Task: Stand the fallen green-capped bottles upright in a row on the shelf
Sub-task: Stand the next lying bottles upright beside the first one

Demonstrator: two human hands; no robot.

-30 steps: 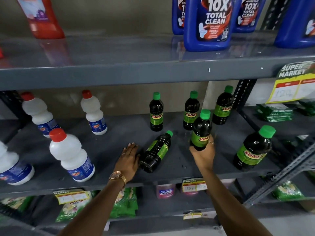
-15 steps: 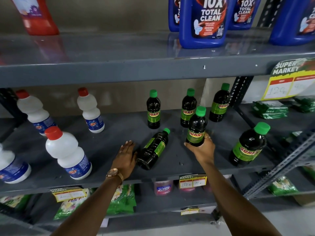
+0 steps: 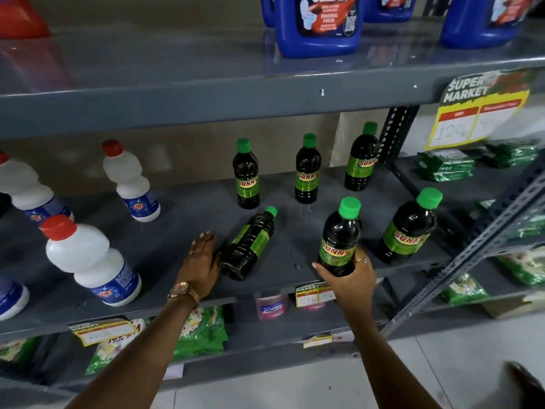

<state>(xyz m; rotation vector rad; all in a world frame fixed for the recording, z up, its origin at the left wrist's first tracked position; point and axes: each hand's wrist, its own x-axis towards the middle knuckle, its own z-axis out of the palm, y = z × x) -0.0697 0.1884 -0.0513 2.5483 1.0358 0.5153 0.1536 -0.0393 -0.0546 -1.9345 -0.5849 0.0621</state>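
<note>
Matt grey metal shelf (image 3: 295,261), glossy dark plastic bottles (image 3: 340,240), smooth green caps (image 3: 349,206), paper price tags (image 3: 315,295)

Shelving: grey metal shelves (image 3: 182,93) on a perforated angle-iron upright (image 3: 396,134), with a diagonal brace (image 3: 477,246) at the right.
Wall: plain beige panel (image 3: 177,154) behind the middle tier.
Floor: pale grey tiles (image 3: 460,361) below.
Light: soft glare on the top shelf.

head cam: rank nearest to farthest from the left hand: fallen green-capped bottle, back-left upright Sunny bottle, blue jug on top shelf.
1. fallen bottle, at the left hand's right side.
2. back-left upright bottle, behind, toward the shelf's rear.
3. blue jug, top shelf, up and right.
</note>
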